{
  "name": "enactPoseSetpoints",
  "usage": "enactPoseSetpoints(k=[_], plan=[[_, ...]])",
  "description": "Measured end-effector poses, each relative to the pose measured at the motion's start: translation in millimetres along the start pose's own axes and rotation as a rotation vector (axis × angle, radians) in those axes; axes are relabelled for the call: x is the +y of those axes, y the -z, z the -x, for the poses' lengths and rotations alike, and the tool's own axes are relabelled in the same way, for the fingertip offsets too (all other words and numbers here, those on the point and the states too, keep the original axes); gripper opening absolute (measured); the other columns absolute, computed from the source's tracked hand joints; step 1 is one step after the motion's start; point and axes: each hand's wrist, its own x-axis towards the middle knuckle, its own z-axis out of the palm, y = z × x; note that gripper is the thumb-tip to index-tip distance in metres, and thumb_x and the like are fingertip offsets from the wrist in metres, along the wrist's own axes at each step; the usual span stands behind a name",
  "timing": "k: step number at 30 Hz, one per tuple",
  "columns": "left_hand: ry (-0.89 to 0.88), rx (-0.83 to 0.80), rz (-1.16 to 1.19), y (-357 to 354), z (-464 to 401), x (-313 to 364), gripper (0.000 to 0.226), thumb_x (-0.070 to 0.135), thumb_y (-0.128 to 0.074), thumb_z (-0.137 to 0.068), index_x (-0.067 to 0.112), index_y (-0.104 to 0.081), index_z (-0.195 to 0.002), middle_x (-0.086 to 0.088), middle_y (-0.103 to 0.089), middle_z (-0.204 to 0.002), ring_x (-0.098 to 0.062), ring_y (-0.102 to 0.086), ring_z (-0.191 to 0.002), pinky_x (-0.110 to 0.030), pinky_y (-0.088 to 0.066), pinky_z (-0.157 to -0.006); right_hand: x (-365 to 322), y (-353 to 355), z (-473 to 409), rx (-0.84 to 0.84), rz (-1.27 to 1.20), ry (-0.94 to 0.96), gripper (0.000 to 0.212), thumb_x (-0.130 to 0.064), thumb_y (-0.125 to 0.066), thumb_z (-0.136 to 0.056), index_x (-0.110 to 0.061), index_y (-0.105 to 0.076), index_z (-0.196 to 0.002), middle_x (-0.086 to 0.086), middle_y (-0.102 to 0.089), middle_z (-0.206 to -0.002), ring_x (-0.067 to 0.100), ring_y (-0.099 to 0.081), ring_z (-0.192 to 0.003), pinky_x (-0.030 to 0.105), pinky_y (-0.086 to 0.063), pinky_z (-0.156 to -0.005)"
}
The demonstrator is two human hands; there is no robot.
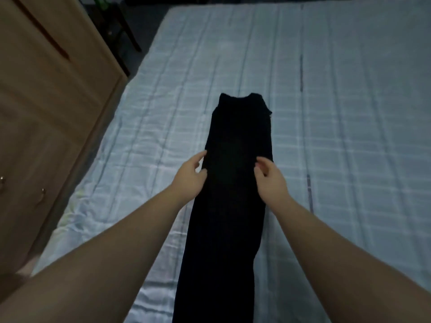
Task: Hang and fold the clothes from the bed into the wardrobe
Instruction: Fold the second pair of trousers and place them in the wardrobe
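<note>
The black garment [235, 183] is cloth, matt and deep-toned, soaking up light so that its weave cannot be made out. Beneath it the bed sheet [338, 136] is thinner cloth — pale, checked, with a faint sheen and fine creases just beside the garment's lower edges. Left of the bed, the wardrobe [46, 108] looks like smooth tan wood or laminate, with small shiny metal handles [42, 194] — glinting slightly.
</note>
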Motion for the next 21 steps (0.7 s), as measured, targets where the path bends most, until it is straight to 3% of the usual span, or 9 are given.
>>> enactPoseSetpoints(k=[3,6,7,9,12,14,16,19,21], plan=[[0.069,-0.046,-0.024,-13,32,-49,0.054,0.014,-0.046,-0.101,0.029,-0.037,-0.152,0.002,-0.042,-0.154,-0.01,-0.037,-0.141,-0.026,-0.039,-0.108,56,-17,53,0.007,0.013,-0.099,0.041,-0.022,-0.046,-0.104,-0.021,-0.048,-0.145,-0.001,-0.057,-0.139,0.016,-0.054,-0.127,0.021,-0.036,-0.101],[0.099,-0.079,-0.047,-21,71,-89,0.052,0.012,-0.046,-0.102,0.026,-0.038,-0.152,0.006,-0.044,-0.152,0.004,-0.044,-0.122,0.0,-0.037,-0.084,94,-36,102,-0.006,0.044,-0.137,0.045,-0.019,-0.047,-0.103,-0.021,-0.046,-0.147,0.0,-0.053,-0.144,0.017,-0.051,-0.131,0.022,-0.035,-0.106],[0.104,-0.077,-0.04,-24,83,-101,0.052,0.012,-0.046,-0.102,0.026,-0.039,-0.151,0.006,-0.046,-0.15,0.007,-0.05,-0.114,0.002,-0.038,-0.077,101,-42,116,-0.001,0.036,-0.143,0.046,-0.019,-0.048,-0.102,-0.022,-0.045,-0.148,0.0,-0.052,-0.146,0.016,-0.049,-0.132,0.024,-0.035,-0.109],[0.12,-0.051,-0.017,-30,110,-122,0.051,0.013,-0.048,-0.101,0.025,-0.04,-0.15,0.005,-0.049,-0.146,0.007,-0.054,-0.107,-0.004,-0.043,-0.08,111,-54,144,0.021,-0.021,-0.163,0.049,-0.018,-0.051,-0.101,-0.026,-0.042,-0.148,-0.002,-0.05,-0.147,0.014,-0.049,-0.133,0.032,-0.038,-0.114],[0.156,-0.012,0.008,-40,156,-150,0.046,0.017,-0.054,-0.1,0.024,-0.044,-0.144,0.003,-0.055,-0.137,-0.01,-0.053,-0.122,-0.027,-0.047,-0.096,119,-70,190,0.077,-0.141,-0.229,0.051,-0.015,-0.054,-0.098,-0.03,-0.041,-0.145,-0.004,-0.054,-0.142,0.013,-0.054,-0.127,0.037,-0.044,-0.111],[0.163,0.003,-0.017,-47,191,-168,0.042,0.017,-0.058,-0.097,0.021,-0.047,-0.137,0.001,-0.057,-0.131,-0.014,-0.054,-0.121,-0.033,-0.048,-0.099,125,-80,225,0.114,-0.155,-0.26,0.052,-0.011,-0.055,-0.095,-0.025,-0.043,-0.144,-0.002,-0.056,-0.138,0.014,-0.055,-0.125,0.038,-0.045,-0.11],[0.172,0.025,-0.063,-51,227,-187,0.032,0.018,-0.063,-0.094,0.018,-0.052,-0.125,-0.003,-0.06,-0.122,-0.016,-0.057,-0.114,-0.032,-0.048,-0.094,128,-88,262,0.131,-0.112,-0.279,0.05,-0.009,-0.055,-0.093,-0.021,-0.044,-0.14,-0.001,-0.059,-0.13,0.015,-0.059,-0.117,0.037,-0.049,-0.104],[0.193,0.03,-0.162,-56,276,-208,0.017,0.02,-0.069,-0.09,0.017,-0.057,-0.102,-0.003,-0.063,-0.1,-0.018,-0.063,-0.093,-0.023,-0.042,-0.077,130,-98,315,0.115,-0.121,-0.338,0.05,-0.007,-0.054,-0.095,-0.023,-0.041,-0.14,-0.005,-0.058,-0.123,0.011,-0.061,-0.1,0.024,-0.049,-0.083],[0.209,0.019,-0.192,-59,303,-221,0.018,0.022,-0.07,-0.089,0.017,-0.057,-0.1,-0.002,-0.062,-0.096,-0.018,-0.062,-0.087,-0.023,-0.04,-0.074,133,-104,345,0.115,-0.108,-0.371,0.05,-0.007,-0.054,-0.096,-0.022,-0.039,-0.142,-0.007,-0.056,-0.117,0.007,-0.058,-0.091,0.019,-0.045,-0.076]])
